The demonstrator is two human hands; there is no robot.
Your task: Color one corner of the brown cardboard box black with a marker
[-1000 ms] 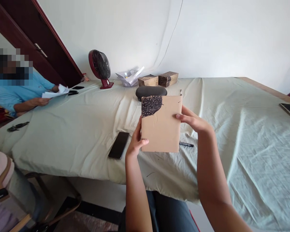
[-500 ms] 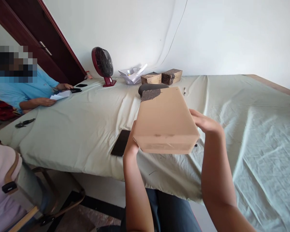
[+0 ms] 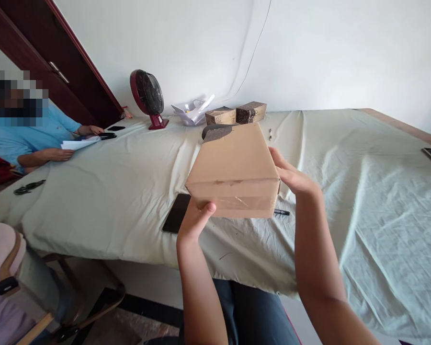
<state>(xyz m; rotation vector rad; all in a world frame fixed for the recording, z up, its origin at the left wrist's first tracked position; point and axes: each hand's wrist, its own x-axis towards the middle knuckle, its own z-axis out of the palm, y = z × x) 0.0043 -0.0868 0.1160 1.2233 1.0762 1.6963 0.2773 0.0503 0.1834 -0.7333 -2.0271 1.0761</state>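
Observation:
A brown cardboard box [image 3: 237,155], with a dark printed patch at its far left corner and clear tape across its near face, is held between both hands over the table. My left hand [image 3: 197,215] grips its lower near-left corner, thumb on the near face and the other fingers hidden beneath or behind. Against the box's right side presses my right hand [image 3: 289,172], its fingertips partly out of sight. Partly behind my left hand, a black tablet or phone [image 3: 174,215] lies on the cloth. A black marker [image 3: 282,212] shows beyond the box's near right corner.
Two smaller cardboard boxes [image 3: 251,112], a white plastic tray of papers [image 3: 192,112] and a red fan [image 3: 149,98] stand along the wall. A pen [image 3: 270,134] lies behind the box. At left, a person in blue [image 3: 36,139] holds papers. Green cloth [image 3: 111,201] covers the table.
The box has tipped so more of its near face shows, and it has shifted slightly left. My left thumb has come round onto that face. The marker is now more exposed.

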